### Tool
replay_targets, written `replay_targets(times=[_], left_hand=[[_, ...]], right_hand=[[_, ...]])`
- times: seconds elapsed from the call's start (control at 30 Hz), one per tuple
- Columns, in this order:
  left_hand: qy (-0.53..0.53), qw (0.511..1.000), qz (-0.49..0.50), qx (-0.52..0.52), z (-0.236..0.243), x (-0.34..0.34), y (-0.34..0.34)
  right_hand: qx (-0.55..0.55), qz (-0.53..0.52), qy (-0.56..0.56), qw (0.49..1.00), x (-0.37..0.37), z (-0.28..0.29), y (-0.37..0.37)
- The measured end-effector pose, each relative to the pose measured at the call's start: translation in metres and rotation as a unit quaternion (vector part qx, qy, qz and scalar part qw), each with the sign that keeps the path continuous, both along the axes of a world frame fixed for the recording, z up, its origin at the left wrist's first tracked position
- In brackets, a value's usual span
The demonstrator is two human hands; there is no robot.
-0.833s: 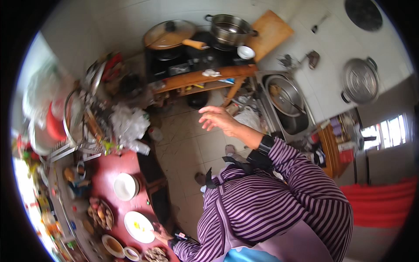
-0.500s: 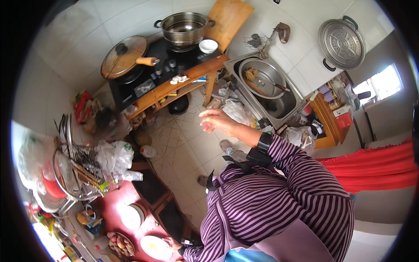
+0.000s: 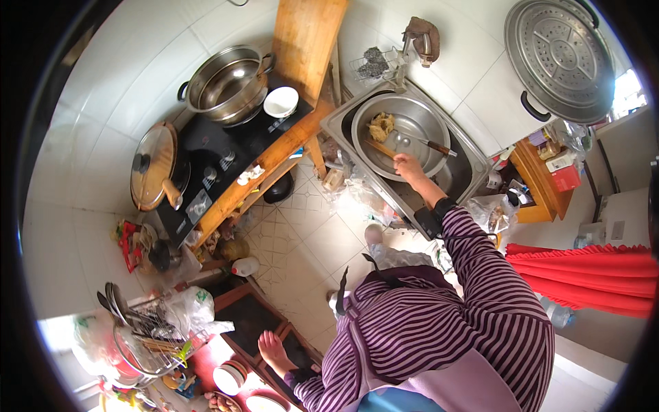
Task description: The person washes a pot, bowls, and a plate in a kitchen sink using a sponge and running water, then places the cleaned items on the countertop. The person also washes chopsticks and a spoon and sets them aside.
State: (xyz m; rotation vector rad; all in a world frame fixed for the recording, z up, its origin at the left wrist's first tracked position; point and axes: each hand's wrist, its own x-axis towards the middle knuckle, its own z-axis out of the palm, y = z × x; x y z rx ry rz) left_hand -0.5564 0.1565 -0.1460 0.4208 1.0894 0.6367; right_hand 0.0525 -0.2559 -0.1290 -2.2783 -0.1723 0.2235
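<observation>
My right hand [image 3: 410, 169] reaches over the near rim of a steel basin [image 3: 439, 123] in the sink. Its fingers are closed on the end of a wooden utensil [image 3: 379, 148], whose kind I cannot make out. In the basin lie a crumpled tan loofah-like wad [image 3: 381, 127] and a metal utensil with a brown handle [image 3: 437, 147]. My left hand [image 3: 273, 349] hangs with fingers stretched and nothing in it, near the edge of the red table [image 3: 204, 357]. A stack of white dishes [image 3: 230, 378] and a white plate [image 3: 264, 404] stand beside it.
Left of the sink, a black cooktop [image 3: 220, 147] holds a steel pot [image 3: 226, 86], a lidded pan [image 3: 154, 165] and a white bowl [image 3: 281, 102]. A round steamer tray [image 3: 559, 58] hangs on the wall. Plastic bags [image 3: 360, 199] lie near the sink's foot.
My right hand has moved to the basin and closed on the wooden utensil. My left hand has left the white plate and lifted off the table. The view has shifted toward the sink.
</observation>
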Motion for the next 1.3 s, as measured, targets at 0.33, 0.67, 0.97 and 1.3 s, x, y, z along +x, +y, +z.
replay_targets(times=[0.33, 0.67, 0.97, 1.3], left_hand=[[-0.042, 0.898, -0.405, 0.167, 0.096, 0.405, -0.083], [-0.091, 0.791, -0.599, 0.083, 0.059, 0.591, -0.215], [-0.005, 0.816, -0.578, -0.027, -0.01, 0.639, -0.256], [0.058, 0.915, -0.39, -0.091, -0.055, 0.673, -0.289]], right_hand=[[-0.17, 0.037, 0.009, 0.985, 0.073, -0.096, -0.025], [-0.216, 0.099, -0.049, 0.97, 0.107, -0.121, 0.053], [-0.267, 0.022, 0.042, 0.962, 0.123, -0.126, 0.011], [0.087, 0.109, 0.244, 0.96, 0.122, -0.116, 0.037]])
